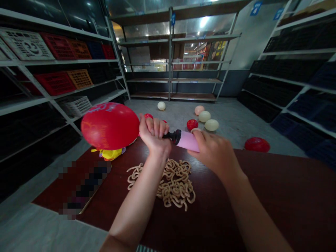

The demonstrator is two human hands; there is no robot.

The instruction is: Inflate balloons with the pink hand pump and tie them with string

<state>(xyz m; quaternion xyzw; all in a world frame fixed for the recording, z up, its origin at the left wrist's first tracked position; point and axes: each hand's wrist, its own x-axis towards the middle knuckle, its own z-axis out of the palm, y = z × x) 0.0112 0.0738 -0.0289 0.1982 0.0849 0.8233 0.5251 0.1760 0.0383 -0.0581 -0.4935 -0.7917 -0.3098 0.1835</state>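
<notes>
Metal shelving [170, 52] lines a storeroom, and in front of it I have a dark brown table [278, 196] with a heap of tan tubes [178, 189] on it, which I take as my landmark. Just beyond the heap, a pink hand pump [187, 141] is held above the table, its black end pointing left. The red balloon [110, 126] sits beyond the heap and to its left, round and full-looking, above a crumpled yellow item [112, 154]. Well beyond the heap, pale balloons [211, 125] lie on the floor. I judge the step in hand to be inflating the balloon; the next move would call for a firm pinch at the neck, lest air escape or the nozzle slip. My left hand [154, 131] is closed, fingers curled around the balloon's neck where it meets the pump; the exact seal is hidden from me. My right hand [215, 148] is wrapped around the pink barrel, gripping it firmly, I would guess.
</notes>
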